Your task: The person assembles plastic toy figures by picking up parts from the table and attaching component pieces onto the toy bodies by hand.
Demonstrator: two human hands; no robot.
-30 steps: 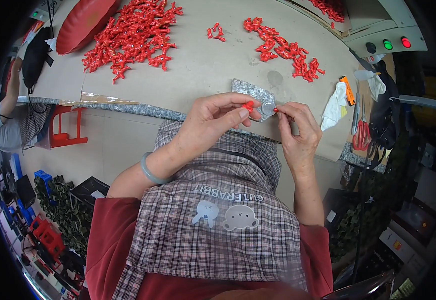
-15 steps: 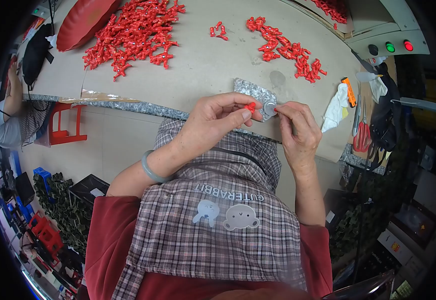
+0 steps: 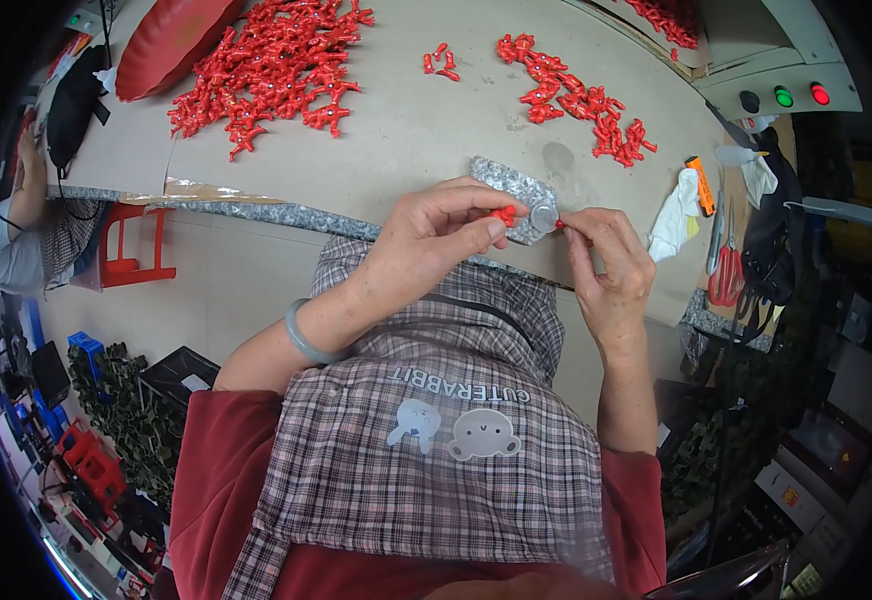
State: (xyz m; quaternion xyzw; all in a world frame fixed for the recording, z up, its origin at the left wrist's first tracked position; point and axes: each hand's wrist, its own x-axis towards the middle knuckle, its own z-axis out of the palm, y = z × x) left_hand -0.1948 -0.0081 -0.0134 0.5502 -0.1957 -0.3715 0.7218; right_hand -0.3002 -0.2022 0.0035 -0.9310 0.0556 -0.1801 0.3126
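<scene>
Lettering (image 3: 461, 383) crosses the checked apron (image 3: 436, 510) beside two cartoon animals (image 3: 484, 435). One red bowl (image 3: 171, 45) lies between 10 and 11 o'clock, near an uncounted heap of red figures (image 3: 276, 75). Toward 2 o'clock, one round clear cup (image 3: 544, 215), contents unclear, is at a speckled slab (image 3: 501, 177). Left of it, the left hand (image 3: 431, 225) pinches one red piece (image 3: 505, 215); right of it, the right hand (image 3: 611, 265) pinches a tiny red bit (image 3: 559, 225).

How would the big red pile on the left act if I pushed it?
The red pile would probably shift loosely, since its small pieces lie heaped. Their glossy surfaces suggest some slipperiness; their jutting limbs should discourage rolling.
</scene>
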